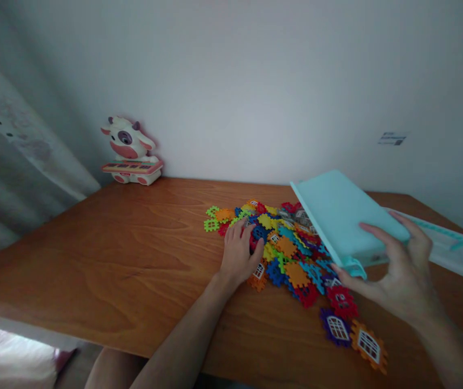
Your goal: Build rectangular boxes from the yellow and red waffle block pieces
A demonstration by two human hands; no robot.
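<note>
A light turquoise plastic box (348,210) is tipped on its side, its mouth facing the pile and its bottom up toward me. My right hand (401,265) grips it, thumb at the rim near a turquoise latch (353,267) and fingers over the base. Beneath and left of the mouth spreads a heap of colourful notched plastic building pieces (286,246), some with white window inserts. My left hand (241,248) rests on the heap's left side with its fingers apart; what lies under the fingertips is partly hidden.
A cow-shaped toy keyboard (132,154) stands at the table's far left corner. Behind the box at right lies a translucent lid-like panel (458,251) with turquoise parts. The wooden table (134,259) meets a white wall at the back. A curtain (20,151) hangs left.
</note>
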